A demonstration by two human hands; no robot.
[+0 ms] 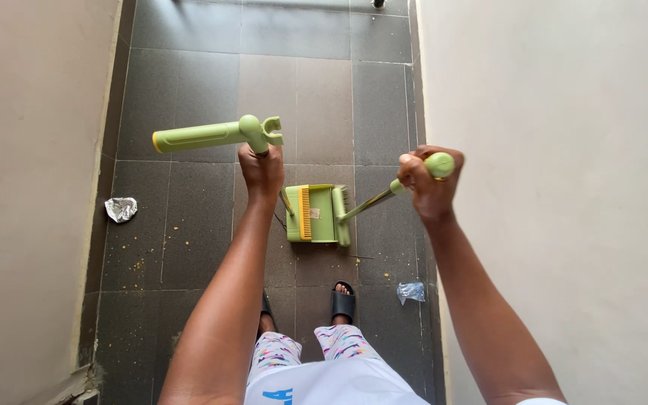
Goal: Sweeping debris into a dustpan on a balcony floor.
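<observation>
Gripping the green dustpan handle (215, 135) at frame centre, the left hand (262, 169) is fisted; the right hand (429, 184) clenches the broom handle (414, 176).

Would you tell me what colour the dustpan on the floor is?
Light green with a yellow comb strip, seen in the head view: dustpan.

Place: a narrow home corridor.
Floor: dark grey speckled tiles (189, 225), strewn with crumbs.
Walls: plain beige walls (564, 150) close on both sides.
Signs: green dustpan (313, 214) and broom (341, 216), foil scrap (121, 208), plastic wrapper (410, 292), slippered feet (343, 300).
</observation>
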